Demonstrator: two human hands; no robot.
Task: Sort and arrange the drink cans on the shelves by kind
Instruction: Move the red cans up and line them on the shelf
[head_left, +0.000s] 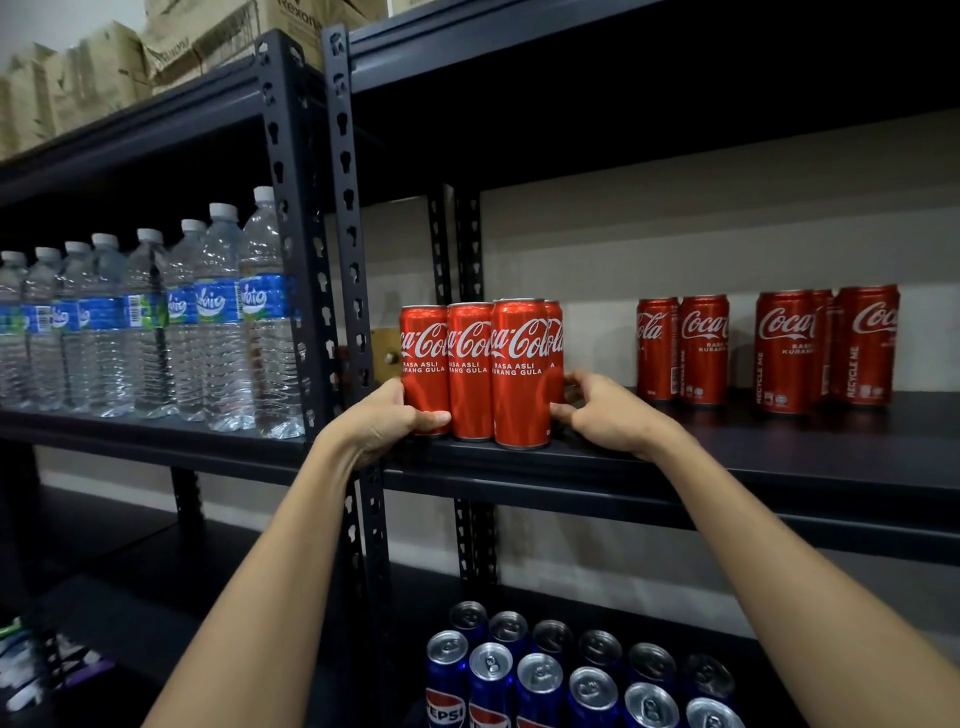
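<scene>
From the head camera, both hands bracket a cluster of red Coca-Cola cans (480, 374) at the near left end of the middle shelf (727, 457), just right of the dark upright post (353, 260). The left hand (400, 415) wraps the leftmost can low down, thumb across its front, so it is holding that can. The right hand (608, 410) has curled fingers against the base of the rightmost can; whether it truly grips or only presses is hard to tell, since the fingertips are hidden behind the cans.

Progress looks about midway. Three front cans and at least one behind stand tight together, touching, logos facing the camera. Farther right on the same shelf, well apart from the cluster, stand a pair of Coca-Cola cans (683, 348) and another loose group (826, 348), turned at mixed angles; these probably remain to be brought over and squared up. On the shelf below, blue Pepsi cans (540, 675) already sit in neat rows, so that kind seems sorted. Water bottles (156, 322) line the left rack, and cardboard boxes (104, 67) sit on top.

Every can stands upright, long axis vertical, tops up. The gathered cluster's labels point toward the near edge.
</scene>
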